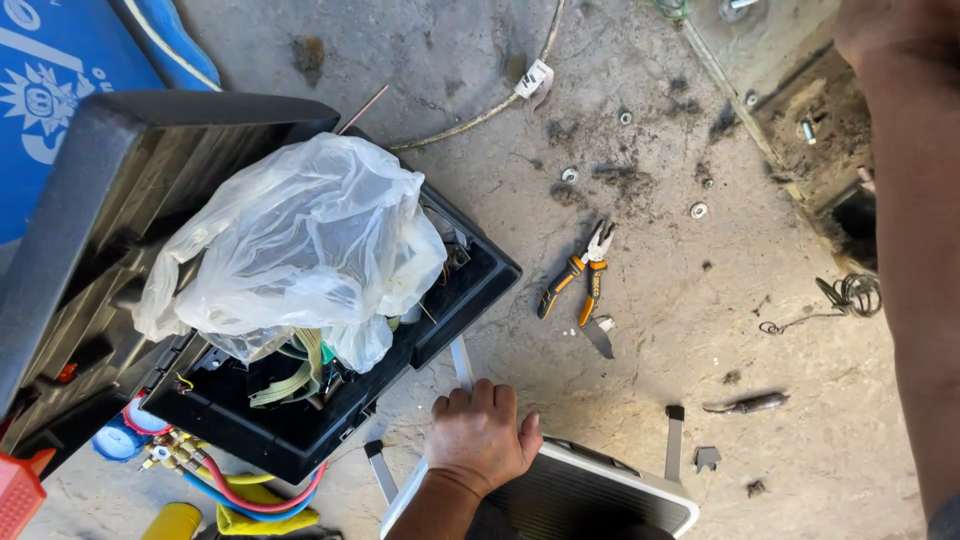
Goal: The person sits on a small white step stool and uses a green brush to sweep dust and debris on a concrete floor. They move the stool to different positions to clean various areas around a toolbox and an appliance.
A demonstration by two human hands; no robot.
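My left hand (480,438) is at the bottom centre, fingers curled over the top edge of a white-framed step stool (600,495) with a dark ribbed tread. My right forearm (915,250) runs up the right side of the view, and its hand is out of the picture. To the left of my left hand stands an open black toolbox (470,290) with a crumpled clear plastic bag (300,240) lying on its contents. Pliers with orange and black handles (580,275) lie on the concrete floor beyond my left hand.
Gauges with red, blue and yellow hoses (235,490) lie at the bottom left, beside an orange object (18,490). A blue container (60,80) stands at the top left. Washers (698,210), a cable (480,115), a wire coil (855,295) and debris lie scattered on the floor.
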